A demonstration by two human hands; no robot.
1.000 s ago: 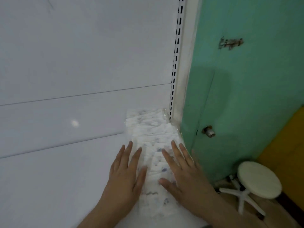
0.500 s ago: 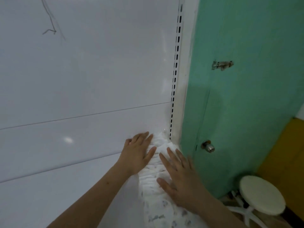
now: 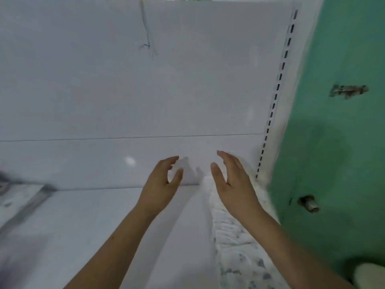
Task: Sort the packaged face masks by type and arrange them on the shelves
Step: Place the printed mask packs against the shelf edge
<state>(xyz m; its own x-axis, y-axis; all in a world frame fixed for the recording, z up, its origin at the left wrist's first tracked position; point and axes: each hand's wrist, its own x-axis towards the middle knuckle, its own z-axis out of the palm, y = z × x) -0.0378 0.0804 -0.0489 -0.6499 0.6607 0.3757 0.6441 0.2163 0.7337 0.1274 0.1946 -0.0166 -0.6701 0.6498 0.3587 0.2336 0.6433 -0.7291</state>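
A row of packaged white face masks [image 3: 233, 238] with blue-grey print runs along the right end of the white shelf [image 3: 87, 222], from the back panel toward me. My right hand [image 3: 233, 184] hovers above the row with fingers straight, holding nothing. My left hand [image 3: 164, 182] is raised to the left of the row, fingers loosely curved and empty. Both hands are lifted off the packs. My right forearm hides part of the row.
A white back panel [image 3: 145, 90] rises behind the shelf, with a slotted upright [image 3: 277, 94] at its right. A green door [image 3: 341, 132] with a knob [image 3: 308, 203] and latch [image 3: 348, 90] stands to the right. A blurred grey-white object [image 3: 23, 197] lies at the shelf's left. A stool [image 3: 370, 276] shows at bottom right.
Both hands, which pressed flat on the mask row, have lifted off it. My left hand has moved left, away from the packs. The view has swung left and up.
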